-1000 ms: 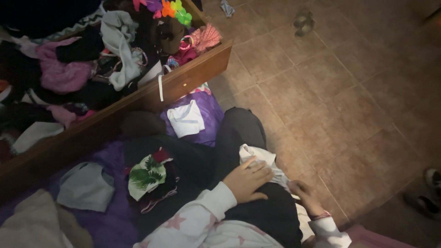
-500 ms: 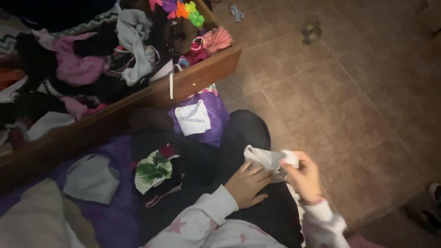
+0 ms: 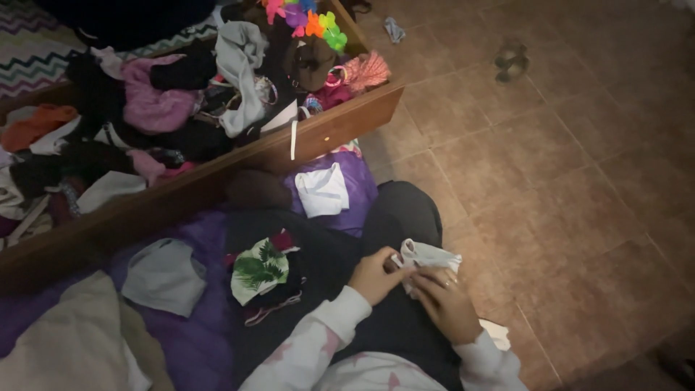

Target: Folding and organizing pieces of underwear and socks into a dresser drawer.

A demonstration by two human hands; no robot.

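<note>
Both hands pinching one small white cloth (image 3: 428,255) over the lap, on dark trousers (image 3: 405,217): left hand (image 3: 373,274) gripping its near edge with thumb and fingers, right hand (image 3: 447,303) closed on its lower side, fingers curled over the fabric, the two hands almost touching. Just left of the left hand, one folded piece with green leaf print (image 3: 259,269), lying on dark garments. Farther left, one grey folded piece (image 3: 165,277) on a purple blanket (image 3: 192,340), and one pale beige cloth (image 3: 69,344) at the lower left edge. Ahead of the hands, one white folded piece (image 3: 322,192) on purple fabric. Beyond that, one open wooden drawer (image 3: 217,177) crammed with mixed clothing: a pink garment (image 3: 148,107), a grey-white one (image 3: 242,61), an orange one (image 3: 32,127), several black ones, plus bright flower-shaped clips (image 3: 308,18) at the far corner. To the right of the hands, brown tiled floor (image 3: 565,181), with one small dark object (image 3: 511,59) well apart and one scrap of cloth (image 3: 394,29) near the drawer's end. One more white scrap (image 3: 498,334) just beside the right wrist.
</note>
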